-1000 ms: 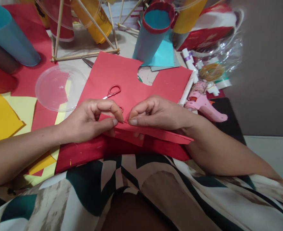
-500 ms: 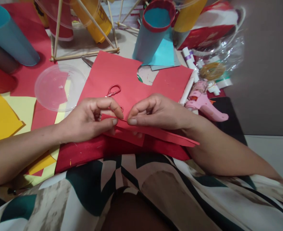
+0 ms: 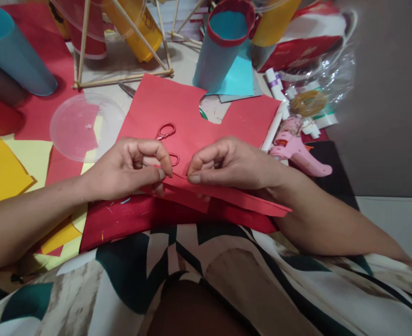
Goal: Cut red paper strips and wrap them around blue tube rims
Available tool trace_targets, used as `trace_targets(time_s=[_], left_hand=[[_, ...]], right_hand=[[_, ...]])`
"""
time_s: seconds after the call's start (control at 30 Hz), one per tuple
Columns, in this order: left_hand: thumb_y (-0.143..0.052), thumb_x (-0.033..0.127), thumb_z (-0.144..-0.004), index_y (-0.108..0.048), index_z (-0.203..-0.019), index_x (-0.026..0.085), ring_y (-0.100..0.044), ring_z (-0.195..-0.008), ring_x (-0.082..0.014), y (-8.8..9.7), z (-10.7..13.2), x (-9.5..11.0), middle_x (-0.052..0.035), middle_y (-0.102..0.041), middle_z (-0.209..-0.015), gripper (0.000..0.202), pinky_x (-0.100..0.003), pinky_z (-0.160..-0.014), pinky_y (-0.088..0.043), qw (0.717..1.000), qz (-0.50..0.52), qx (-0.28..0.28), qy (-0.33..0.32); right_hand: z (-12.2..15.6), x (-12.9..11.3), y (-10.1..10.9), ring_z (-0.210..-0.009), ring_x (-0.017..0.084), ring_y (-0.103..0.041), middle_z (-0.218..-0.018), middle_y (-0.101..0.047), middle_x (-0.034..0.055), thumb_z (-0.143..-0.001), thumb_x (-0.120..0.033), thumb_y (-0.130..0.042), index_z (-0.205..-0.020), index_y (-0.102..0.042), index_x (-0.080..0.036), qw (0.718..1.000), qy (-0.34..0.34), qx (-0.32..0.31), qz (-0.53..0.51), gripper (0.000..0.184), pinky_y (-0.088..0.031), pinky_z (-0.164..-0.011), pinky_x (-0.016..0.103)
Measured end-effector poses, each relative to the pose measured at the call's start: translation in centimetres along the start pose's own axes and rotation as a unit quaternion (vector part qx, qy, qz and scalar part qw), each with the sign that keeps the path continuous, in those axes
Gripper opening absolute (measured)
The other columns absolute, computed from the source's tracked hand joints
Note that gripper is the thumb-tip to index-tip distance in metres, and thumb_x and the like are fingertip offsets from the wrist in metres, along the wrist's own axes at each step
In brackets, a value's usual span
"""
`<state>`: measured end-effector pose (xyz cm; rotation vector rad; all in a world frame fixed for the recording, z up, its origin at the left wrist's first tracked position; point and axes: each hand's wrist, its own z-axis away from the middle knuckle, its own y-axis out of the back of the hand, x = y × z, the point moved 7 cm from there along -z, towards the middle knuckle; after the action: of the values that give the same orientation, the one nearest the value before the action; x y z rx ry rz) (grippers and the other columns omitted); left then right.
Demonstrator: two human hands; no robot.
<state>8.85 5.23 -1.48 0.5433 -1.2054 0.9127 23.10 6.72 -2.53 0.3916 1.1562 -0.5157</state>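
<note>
My left hand [image 3: 129, 168] and my right hand [image 3: 230, 163] both pinch the edge of a folded red paper strip [image 3: 233, 196] between thumb and forefinger, fingertips a few centimetres apart. The strip runs right and ends in a point under my right wrist. It lies over a large red paper sheet [image 3: 192, 116] with a curved cut-out at its far edge. Red-handled scissors [image 3: 165, 133] rest on that sheet just beyond my left fingers. A darker red sheet [image 3: 129, 217] lies beneath, near my lap.
A clear plastic lid [image 3: 83, 126] sits at the left, yellow paper [image 3: 3, 168] beyond it. A blue paper tube with a red rim [image 3: 223, 46] stands behind, a pink glue gun [image 3: 293, 147] to the right. Wooden sticks [image 3: 122, 79], rolled papers and a plastic bag [image 3: 314, 93] crowd the back.
My left hand has slid slightly left along the strip's edge, widening the gap between my fingertips. The strip's right end has shifted a little further right.
</note>
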Motion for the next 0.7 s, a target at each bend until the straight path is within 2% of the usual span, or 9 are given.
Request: trace_targets(time_s=[0.1,0.2,0.3,0.43,0.57,0.7], left_hand=[[-0.066,0.013,-0.079,-0.065,-0.085,0.017,-0.072,-0.058,-0.0122,0.41,-0.1,0.18,0.003,-0.074,-0.068,0.007,-0.016,-0.058,-0.056,1.0,0.001,-0.001,0.003],[-0.071,0.014,-0.078,-0.065,-0.093,0.018,-0.073,-0.058,-0.0121,0.52,-0.27,0.17,0.0021,-0.076,-0.074,0.016,-0.017,-0.059,-0.058,1.0,-0.001,-0.002,0.002],[-0.072,0.015,-0.081,-0.066,-0.088,0.017,-0.075,-0.064,-0.0116,0.33,-0.3,0.01,0.0022,-0.074,-0.071,0.01,-0.014,-0.061,-0.057,1.0,-0.021,-0.008,0.0],[-0.072,0.014,-0.082,-0.067,-0.085,0.018,-0.077,-0.069,-0.014,0.36,-0.18,0.2,0.0016,-0.073,-0.071,0.007,-0.015,-0.063,-0.058,0.999,-0.034,-0.003,-0.031],[-0.073,0.015,-0.082,-0.067,-0.088,0.018,-0.078,-0.072,-0.0168,0.53,-0.25,0.15,-0.0013,-0.076,-0.075,0.009,-0.018,-0.064,-0.06,0.998,-0.047,-0.001,-0.034],[-0.072,0.014,-0.081,-0.068,-0.086,0.018,-0.077,-0.069,-0.0164,0.64,-0.41,0.08,-0.0017,-0.075,-0.07,0.007,-0.018,-0.062,-0.059,0.999,-0.044,0.003,-0.031]], right_hand=[[0.07,-0.07,0.13,-0.049,0.006,-0.041,-0.054,-0.048,-0.0045,-0.082,-0.029,-0.067,-0.069,-0.066,-0.016,1.0,-0.001,0.002,0.028,0.018,-0.032,-0.048,0.021],[0.1,-0.24,0.21,-0.05,0.005,-0.039,-0.055,-0.049,-0.0044,-0.082,-0.029,-0.065,-0.069,-0.065,-0.016,0.999,0.007,0.007,0.038,0.018,-0.031,-0.049,0.021],[0.11,-0.27,0.17,-0.05,0.006,-0.043,-0.056,-0.052,-0.0039,-0.082,-0.028,-0.065,-0.071,-0.066,-0.016,0.999,0.008,0.007,0.033,0.016,-0.033,-0.049,0.021],[0.16,-0.18,0.26,-0.052,0.008,-0.051,-0.057,-0.058,-0.0024,-0.081,-0.029,-0.068,-0.074,-0.067,-0.018,1.0,0.005,0.015,0.023,0.013,-0.038,-0.051,0.022],[0.19,-0.32,0.44,-0.052,0.007,-0.046,-0.056,-0.054,-0.0031,-0.081,-0.028,-0.068,-0.068,-0.066,-0.018,0.999,0.016,0.033,0.025,0.016,-0.036,-0.05,0.022],[0.18,-0.31,0.45,-0.052,0.007,-0.043,-0.057,-0.052,-0.0034,-0.081,-0.028,-0.069,-0.067,-0.064,-0.018,0.999,0.021,0.036,0.018,0.018,-0.035,-0.05,0.022]])
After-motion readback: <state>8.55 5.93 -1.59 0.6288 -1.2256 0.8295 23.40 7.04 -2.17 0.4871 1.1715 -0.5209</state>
